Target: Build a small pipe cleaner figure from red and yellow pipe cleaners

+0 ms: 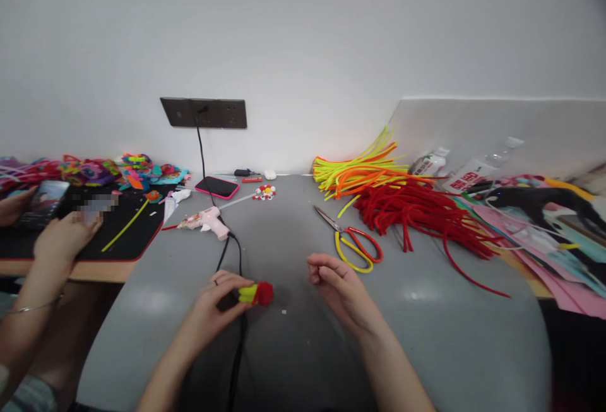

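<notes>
the left hand (218,301) pinches a small red-and-yellow pipe-cleaner piece (258,293) at its fingertips, over the grey table (426,336), while the right hand (338,289) hovers beside, loosely curled, holding nothing.

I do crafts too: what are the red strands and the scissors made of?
The red strands look like fuzzy chenille pipe cleaners: matte, bendy, softly edged. The scissors seem to have grey metal blades and glossy plastic-coated handles, one loop red, one yellow.
</notes>
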`<state>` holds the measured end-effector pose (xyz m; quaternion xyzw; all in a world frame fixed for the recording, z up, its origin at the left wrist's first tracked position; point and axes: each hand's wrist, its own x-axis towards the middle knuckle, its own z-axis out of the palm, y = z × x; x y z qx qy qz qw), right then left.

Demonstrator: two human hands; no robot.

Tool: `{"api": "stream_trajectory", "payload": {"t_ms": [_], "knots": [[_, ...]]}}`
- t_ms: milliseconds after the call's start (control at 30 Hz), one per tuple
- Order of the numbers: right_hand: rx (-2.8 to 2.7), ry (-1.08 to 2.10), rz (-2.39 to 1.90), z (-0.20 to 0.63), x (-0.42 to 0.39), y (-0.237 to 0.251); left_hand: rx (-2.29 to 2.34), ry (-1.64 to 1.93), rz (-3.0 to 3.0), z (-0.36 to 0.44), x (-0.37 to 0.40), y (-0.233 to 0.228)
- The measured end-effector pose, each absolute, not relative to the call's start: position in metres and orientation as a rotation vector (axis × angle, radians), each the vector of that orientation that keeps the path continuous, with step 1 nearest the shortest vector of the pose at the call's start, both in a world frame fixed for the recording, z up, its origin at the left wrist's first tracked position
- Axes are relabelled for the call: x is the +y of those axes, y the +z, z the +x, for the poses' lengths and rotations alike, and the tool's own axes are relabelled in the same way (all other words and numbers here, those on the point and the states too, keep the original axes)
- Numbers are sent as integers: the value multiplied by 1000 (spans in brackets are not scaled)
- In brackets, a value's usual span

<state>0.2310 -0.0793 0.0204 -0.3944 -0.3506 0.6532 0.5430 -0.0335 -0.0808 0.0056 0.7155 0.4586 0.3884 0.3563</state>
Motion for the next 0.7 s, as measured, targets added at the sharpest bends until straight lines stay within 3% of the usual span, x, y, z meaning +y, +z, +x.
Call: {"api": "stream_trajectory", "payload": {"t_ms": [167,333,700], "knots": [[-815,1565,-867,232,-81,24,1308,1155,1448,-24,-70,8],[-870,1555,-855,232,-76,21,1111,1282,1088,-2,-49,6],[-1128,1268,-1073,241,-38,-11,994,1281,906,21,-9,13]]}}
